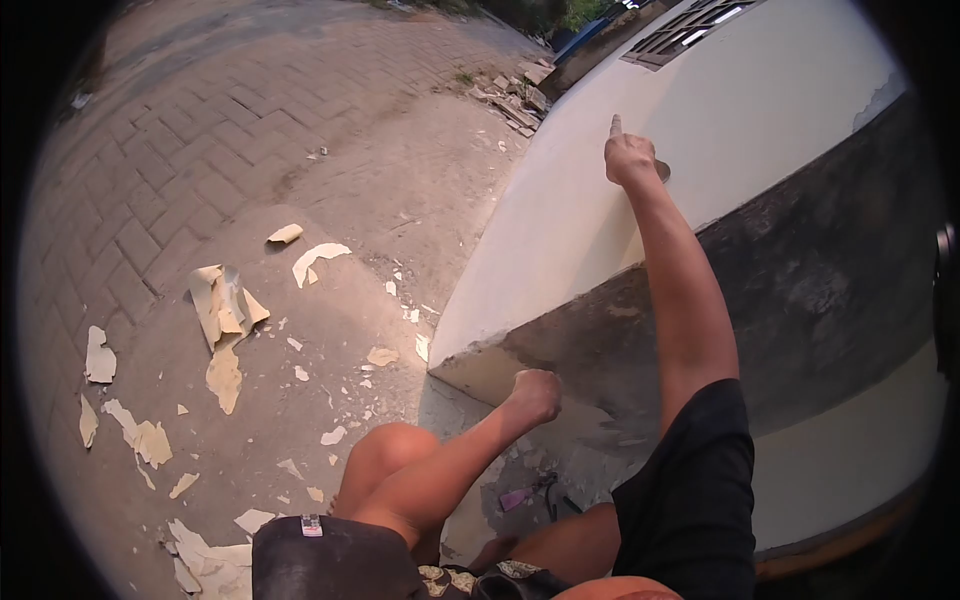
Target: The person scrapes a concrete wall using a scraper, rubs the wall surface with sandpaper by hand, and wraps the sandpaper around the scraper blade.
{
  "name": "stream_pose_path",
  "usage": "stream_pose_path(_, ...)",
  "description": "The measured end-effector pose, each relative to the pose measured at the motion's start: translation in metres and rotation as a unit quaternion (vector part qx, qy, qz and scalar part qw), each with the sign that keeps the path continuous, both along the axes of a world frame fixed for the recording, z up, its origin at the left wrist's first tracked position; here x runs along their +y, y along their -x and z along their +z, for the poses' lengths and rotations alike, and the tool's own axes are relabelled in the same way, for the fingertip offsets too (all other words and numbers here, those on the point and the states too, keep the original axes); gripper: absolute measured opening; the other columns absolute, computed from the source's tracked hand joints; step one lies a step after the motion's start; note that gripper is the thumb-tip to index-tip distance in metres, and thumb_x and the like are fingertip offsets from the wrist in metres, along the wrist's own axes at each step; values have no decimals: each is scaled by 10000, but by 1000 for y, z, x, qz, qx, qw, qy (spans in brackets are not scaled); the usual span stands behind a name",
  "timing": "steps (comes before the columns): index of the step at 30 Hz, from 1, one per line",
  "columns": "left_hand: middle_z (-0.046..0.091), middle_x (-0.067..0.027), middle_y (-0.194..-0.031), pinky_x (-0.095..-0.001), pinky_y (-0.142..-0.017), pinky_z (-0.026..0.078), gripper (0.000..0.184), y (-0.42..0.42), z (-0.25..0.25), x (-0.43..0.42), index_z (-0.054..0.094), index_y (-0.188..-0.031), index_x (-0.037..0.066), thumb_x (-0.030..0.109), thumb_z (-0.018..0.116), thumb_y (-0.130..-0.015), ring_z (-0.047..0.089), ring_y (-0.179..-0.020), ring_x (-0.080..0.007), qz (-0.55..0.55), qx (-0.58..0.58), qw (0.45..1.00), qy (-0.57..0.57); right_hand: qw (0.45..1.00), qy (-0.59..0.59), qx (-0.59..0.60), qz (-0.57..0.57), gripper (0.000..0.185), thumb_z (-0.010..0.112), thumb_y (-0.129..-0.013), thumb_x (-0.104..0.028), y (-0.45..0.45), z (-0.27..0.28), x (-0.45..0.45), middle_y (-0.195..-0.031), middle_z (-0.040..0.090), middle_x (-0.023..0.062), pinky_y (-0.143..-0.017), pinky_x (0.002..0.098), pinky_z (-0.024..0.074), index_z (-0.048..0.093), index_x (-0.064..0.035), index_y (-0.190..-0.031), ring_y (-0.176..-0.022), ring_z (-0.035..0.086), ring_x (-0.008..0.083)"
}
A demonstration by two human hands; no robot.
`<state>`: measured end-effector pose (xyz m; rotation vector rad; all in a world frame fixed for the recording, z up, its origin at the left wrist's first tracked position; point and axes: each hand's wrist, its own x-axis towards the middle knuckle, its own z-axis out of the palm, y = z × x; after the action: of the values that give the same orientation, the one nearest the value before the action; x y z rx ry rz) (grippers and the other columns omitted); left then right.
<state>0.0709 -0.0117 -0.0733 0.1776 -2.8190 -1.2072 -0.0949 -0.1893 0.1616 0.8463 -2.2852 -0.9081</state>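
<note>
My right hand (pixel 630 158) is at the white wall (pixel 575 190), index finger stretched along the surface and the other fingers curled. A rounded brownish end (pixel 662 171) shows beside its wrist; what it belongs to is hidden. My left hand (pixel 538 396) is closed in a fist near the lower corner of the ledge, in front of its dark, stained face (pixel 790 270). The back of this hand faces me, so anything inside it is hidden. My knee is bent beside the left forearm.
Peeled cream flakes (pixel 225 310) lie scattered over the ground on the left. Broken bricks (pixel 515 100) are piled at the wall's far end, near a barred window opening (pixel 685 35). A small pink-purple item (pixel 516 498) lies low by my legs. Paving blocks (pixel 190 150) stretch beyond.
</note>
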Motion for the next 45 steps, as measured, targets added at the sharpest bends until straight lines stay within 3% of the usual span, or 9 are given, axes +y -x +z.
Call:
stream_pose_path(1,627,-162,-790,-402,-681,489,271,0,-1,-2,645,-767,31,298,648,-719,612,-798,-318,1,4,1000,-1,999,42,-10,-8,629,558,-715,-34,-1,-1,-4,-1013,625,101,-787,329,490,395,-126,-1315,-948,606,220)
stream_pose_path(4,625,-169,-772,-406,-668,488,269,4,-9,1,641,-756,28,295,648,-718,613,-782,-324,-2,38,999,-6,993,-95,-8,-65,416,579,-698,-54,-1,-1,-10,-992,637,91,-744,340,516,591,-98,-1111,-915,622,219)
stream_pose_path(7,622,-175,-756,-409,-655,487,277,4,-15,0,637,-752,22,297,642,-717,614,-764,-330,0,84,996,-15,991,-113,-10,-71,251,600,-679,-82,-29,4,-1,-974,648,72,-702,359,535,666,-91,-921,-892,632,225)
stream_pose_path(19,631,-170,-762,-397,-659,500,290,-3,-4,-1,631,-789,8,288,633,-712,625,-754,-312,13,50,999,11,983,-159,4,-92,346,574,-710,-124,-12,-2,3,-1103,598,53,-755,411,528,628,-142,-1051,-974,597,223)
stream_pose_path(27,630,-166,-764,-401,-665,498,300,-3,-1,-2,623,-801,5,289,650,-709,623,-762,-314,17,30,999,-1,985,-161,16,-58,282,561,-727,-128,-12,-5,8,-1064,611,24,-702,413,522,644,-149,-996,-995,585,209)
stream_pose_path(30,663,-103,-831,-378,-609,514,171,-2,-2,1,683,-794,85,177,580,-694,649,-799,-241,13,36,999,32,985,-155,15,-69,293,554,-729,-124,-20,-4,12,-1064,611,29,-699,411,521,638,-145,-1009,-991,587,210)
stream_pose_path(35,632,-161,-769,-404,-661,496,288,0,-6,3,632,-788,18,295,647,-709,624,-761,-313,16,46,999,11,984,-159,13,-84,315,545,-732,-114,-16,-6,11,-1090,602,48,-709,425,517,625,-131,-1036,-1016,575,217)
stream_pose_path(39,665,-86,-875,-383,-630,510,172,1,0,2,688,-814,96,160,581,-695,647,-835,-231,11,7,999,34,982,-165,1,-92,345,565,-766,-172,-2,-7,8,-1178,560,53,-783,495,473,600,-117,-1105,-1050,553,247)
stream_pose_path(45,641,-146,-780,-389,-668,499,264,5,-1,3,647,-779,30,286,628,-715,629,-769,-298,5,26,1000,17,988,-128,81,-24,344,489,-819,-137,-29,22,20,-1230,523,53,-966,533,286,563,-137,-1156,-1158,470,231)
